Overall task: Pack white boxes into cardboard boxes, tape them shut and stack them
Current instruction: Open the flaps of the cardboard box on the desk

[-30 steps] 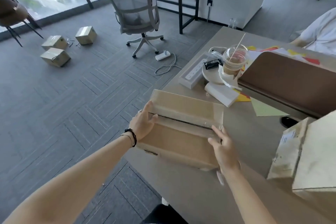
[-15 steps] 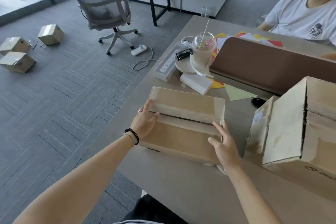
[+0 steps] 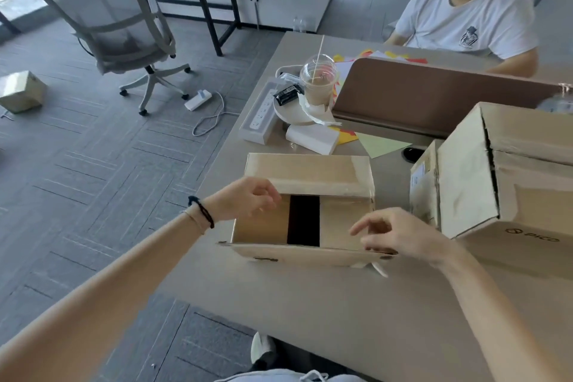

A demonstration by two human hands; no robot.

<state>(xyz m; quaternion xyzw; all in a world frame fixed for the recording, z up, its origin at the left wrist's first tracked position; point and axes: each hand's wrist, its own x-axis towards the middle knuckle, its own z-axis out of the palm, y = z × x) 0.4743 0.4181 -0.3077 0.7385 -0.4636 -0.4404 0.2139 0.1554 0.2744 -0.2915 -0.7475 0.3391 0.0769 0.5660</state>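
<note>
On the desk (image 3: 310, 304) near its left edge sits a cardboard box (image 3: 310, 174), flaps parted. The left hand (image 3: 245, 200) curls loosely at its left rim. The right hand (image 3: 400, 234), fingers spread, hovers at its right corner, gripping nothing.

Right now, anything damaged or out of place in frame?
Yes. The big cardboard box at the right of the desk has a torn, gaping seam down its top. A small cardboard box and a white power adapter with its loose cable lie on the floor.
</note>
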